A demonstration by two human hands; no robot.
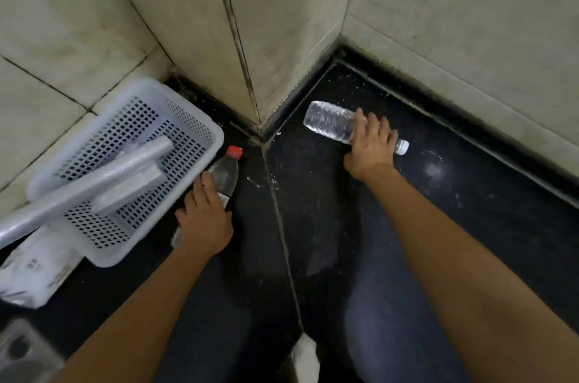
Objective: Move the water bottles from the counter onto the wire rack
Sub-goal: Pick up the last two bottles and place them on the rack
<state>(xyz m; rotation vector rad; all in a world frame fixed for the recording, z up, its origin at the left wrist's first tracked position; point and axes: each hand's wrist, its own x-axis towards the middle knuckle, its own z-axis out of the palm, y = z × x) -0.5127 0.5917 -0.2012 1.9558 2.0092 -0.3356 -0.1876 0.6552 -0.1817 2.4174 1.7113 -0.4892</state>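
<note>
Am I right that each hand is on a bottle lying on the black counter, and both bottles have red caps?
Not quite. The head view shows the left hand on a red-capped bottle, but the bottle under the right hand has a white cap. Both lie on the black counter.

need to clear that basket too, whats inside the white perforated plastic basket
Inside the white perforated plastic basket lie a long grey plastic-wrapped roll, which sticks out over its rim, and a flat grey wrapped packet. Whatever lies under them is covered.
</note>
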